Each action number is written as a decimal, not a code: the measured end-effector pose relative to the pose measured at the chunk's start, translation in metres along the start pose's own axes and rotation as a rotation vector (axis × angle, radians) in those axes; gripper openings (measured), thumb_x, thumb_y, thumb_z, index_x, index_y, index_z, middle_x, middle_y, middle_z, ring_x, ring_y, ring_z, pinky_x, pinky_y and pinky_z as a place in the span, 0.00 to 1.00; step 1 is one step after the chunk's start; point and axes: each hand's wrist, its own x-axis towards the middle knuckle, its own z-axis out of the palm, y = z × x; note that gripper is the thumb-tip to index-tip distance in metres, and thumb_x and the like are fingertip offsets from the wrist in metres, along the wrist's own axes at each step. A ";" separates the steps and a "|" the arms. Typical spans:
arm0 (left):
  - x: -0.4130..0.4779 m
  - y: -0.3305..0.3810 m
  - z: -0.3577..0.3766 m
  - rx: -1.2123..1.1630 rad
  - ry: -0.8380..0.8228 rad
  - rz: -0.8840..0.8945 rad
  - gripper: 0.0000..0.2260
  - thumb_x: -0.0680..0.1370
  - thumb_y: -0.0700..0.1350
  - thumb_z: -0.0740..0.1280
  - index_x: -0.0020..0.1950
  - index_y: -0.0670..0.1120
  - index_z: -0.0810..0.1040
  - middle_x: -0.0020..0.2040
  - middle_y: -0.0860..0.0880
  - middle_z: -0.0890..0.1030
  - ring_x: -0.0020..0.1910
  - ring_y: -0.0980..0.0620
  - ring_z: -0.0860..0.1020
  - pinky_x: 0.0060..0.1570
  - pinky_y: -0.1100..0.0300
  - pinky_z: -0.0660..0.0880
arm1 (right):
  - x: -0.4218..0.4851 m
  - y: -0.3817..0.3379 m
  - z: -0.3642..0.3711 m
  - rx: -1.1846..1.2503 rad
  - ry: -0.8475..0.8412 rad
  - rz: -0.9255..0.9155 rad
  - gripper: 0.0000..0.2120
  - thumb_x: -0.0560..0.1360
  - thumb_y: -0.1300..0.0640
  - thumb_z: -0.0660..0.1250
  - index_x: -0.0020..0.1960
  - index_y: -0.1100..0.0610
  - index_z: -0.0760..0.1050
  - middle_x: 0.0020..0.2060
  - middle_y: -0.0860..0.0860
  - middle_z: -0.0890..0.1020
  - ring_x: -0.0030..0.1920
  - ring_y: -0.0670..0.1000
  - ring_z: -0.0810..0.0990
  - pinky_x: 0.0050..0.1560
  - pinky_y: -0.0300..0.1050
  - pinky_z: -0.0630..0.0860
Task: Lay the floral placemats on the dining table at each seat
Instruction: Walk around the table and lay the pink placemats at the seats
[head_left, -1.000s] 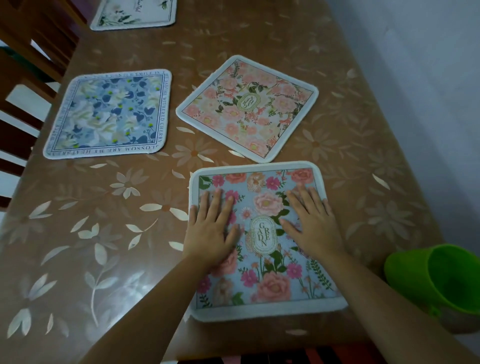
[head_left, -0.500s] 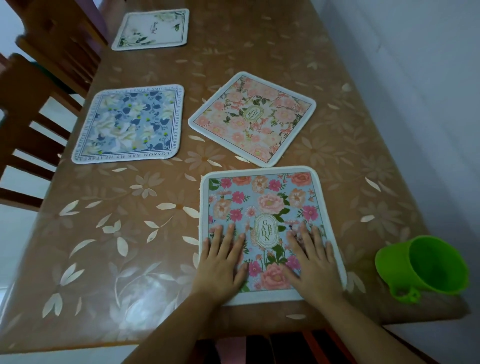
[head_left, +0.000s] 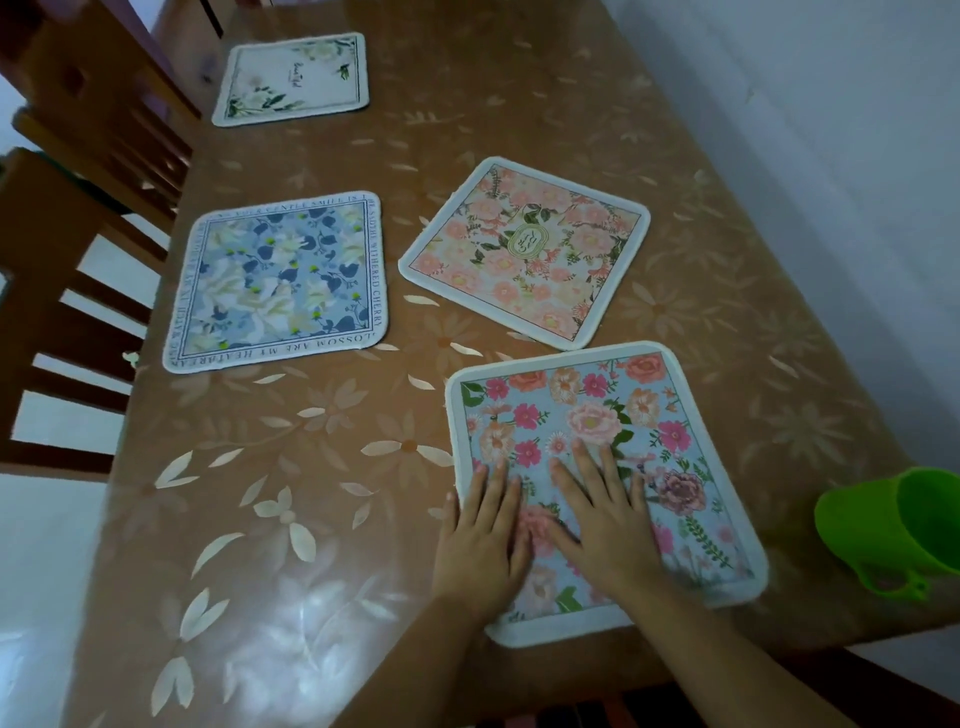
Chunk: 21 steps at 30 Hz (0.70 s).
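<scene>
Both hands, left hand (head_left: 480, 540) and right hand (head_left: 605, 525), lie flat with fingers straight on the near left part of the blue flowery cloth placemat (head_left: 675, 467); most of it lies ahead and right.

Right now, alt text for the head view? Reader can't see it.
A left hand and right hand press flat on a pink-flowered blue placemat at the near edge of a brown flower-patterned table. Beyond lie a blue-and-white placemat, a peach placemat set askew, and a white placemat farthest. A green cup is at the right.
</scene>
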 end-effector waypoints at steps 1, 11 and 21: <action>0.000 -0.008 -0.006 0.011 -0.011 0.008 0.25 0.78 0.58 0.42 0.73 0.51 0.48 0.74 0.51 0.47 0.73 0.49 0.42 0.67 0.40 0.38 | 0.005 -0.006 0.000 0.017 0.004 0.013 0.35 0.71 0.32 0.32 0.72 0.47 0.50 0.73 0.55 0.56 0.72 0.61 0.50 0.67 0.63 0.47; 0.047 -0.070 -0.058 0.169 -0.048 0.252 0.22 0.76 0.54 0.52 0.65 0.48 0.73 0.65 0.47 0.74 0.63 0.47 0.72 0.59 0.43 0.69 | 0.060 -0.065 -0.007 0.154 0.174 0.177 0.29 0.72 0.40 0.49 0.66 0.54 0.69 0.66 0.57 0.72 0.68 0.59 0.67 0.65 0.60 0.63; 0.149 -0.114 -0.077 0.072 0.184 0.337 0.18 0.75 0.46 0.65 0.63 0.42 0.74 0.64 0.41 0.75 0.64 0.41 0.71 0.60 0.41 0.67 | 0.155 -0.070 -0.013 0.177 0.407 0.210 0.21 0.69 0.47 0.67 0.58 0.55 0.74 0.59 0.55 0.77 0.60 0.57 0.74 0.59 0.53 0.70</action>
